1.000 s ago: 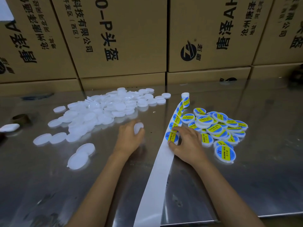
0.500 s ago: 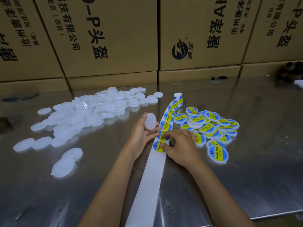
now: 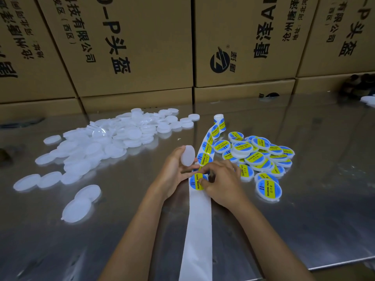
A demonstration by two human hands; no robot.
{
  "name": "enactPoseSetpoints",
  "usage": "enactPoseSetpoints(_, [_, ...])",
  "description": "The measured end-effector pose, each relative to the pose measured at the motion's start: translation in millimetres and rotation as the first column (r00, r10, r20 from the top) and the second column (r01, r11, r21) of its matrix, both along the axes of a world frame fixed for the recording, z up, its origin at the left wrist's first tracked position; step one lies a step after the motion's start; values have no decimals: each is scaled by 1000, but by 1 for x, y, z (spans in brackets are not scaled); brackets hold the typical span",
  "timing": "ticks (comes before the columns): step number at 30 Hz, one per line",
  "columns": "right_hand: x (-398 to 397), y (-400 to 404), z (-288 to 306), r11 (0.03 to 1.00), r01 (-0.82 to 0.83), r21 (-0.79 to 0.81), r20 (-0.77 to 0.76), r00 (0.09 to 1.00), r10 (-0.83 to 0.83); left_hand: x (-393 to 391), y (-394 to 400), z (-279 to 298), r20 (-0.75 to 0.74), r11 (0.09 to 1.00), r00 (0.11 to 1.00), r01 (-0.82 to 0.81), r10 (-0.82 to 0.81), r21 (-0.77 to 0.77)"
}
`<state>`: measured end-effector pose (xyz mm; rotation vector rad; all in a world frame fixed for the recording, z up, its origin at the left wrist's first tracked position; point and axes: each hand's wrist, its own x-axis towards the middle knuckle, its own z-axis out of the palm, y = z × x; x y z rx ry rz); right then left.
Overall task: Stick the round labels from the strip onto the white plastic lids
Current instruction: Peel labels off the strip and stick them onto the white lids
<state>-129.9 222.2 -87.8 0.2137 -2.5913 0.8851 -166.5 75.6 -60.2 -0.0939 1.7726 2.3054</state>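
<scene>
Raised lid (image 3: 188,155) in left grip (image 3: 176,173), beside label (image 3: 197,181)

Packing workshop (stacked cartons (image 3: 129,47), steel table (image 3: 304,199))

Left hand (image 3: 174,171) holds blank lid (image 3: 188,155) upright; right hand (image 3: 221,181) pinches label (image 3: 196,181) on strip (image 3: 199,226), desk (image 3: 304,220) beneath.

shiny metal table (image 3: 304,209), stacked cardboard boxes (image 3: 132,47) behind
</scene>
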Motion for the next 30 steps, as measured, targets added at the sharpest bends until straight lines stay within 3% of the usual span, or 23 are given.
enactPoseSetpoints(3, [3, -3, 2, 997, -55, -60, -70, 996, 51, 1, -2, -1, -24, 1000, 999, 22, -22, -14])
enactPoseSetpoints(6, [6, -7, 7, 951, -115, -286, -80, 992, 96, 2, -2, -2, -84, 998, 996, 30, -35, -52])
enactPoseSetpoints(11, [8, -6, 19, 683, -125, -720, -33, 989, 147, 5, -1, 0, -78, 999, 996, 43, -43, 2])
enactPoseSetpoints(14, [8, -3, 25, 539, -114, -835, -41, 989, 145, 7, -3, 2, -44, 984, 997, 73, -66, 161])
enactPoseSetpoints(16, [8, -2, 26, 494, -103, -863, -40, 990, 136, 10, -1, 4, -30, 963, 994, 112, -108, 244])
enactPoseSetpoints(21, [7, -3, 25, 570, -90, -816, -46, 995, 91, 19, 8, 4, -34, 934, 973, 230, -230, 273])
enactPoseSetpoints(30, [7, -5, 23, 645, -102, -757, -67, 995, 79, 24, 12, 6, -54, 940, 972, 237, -231, 246])
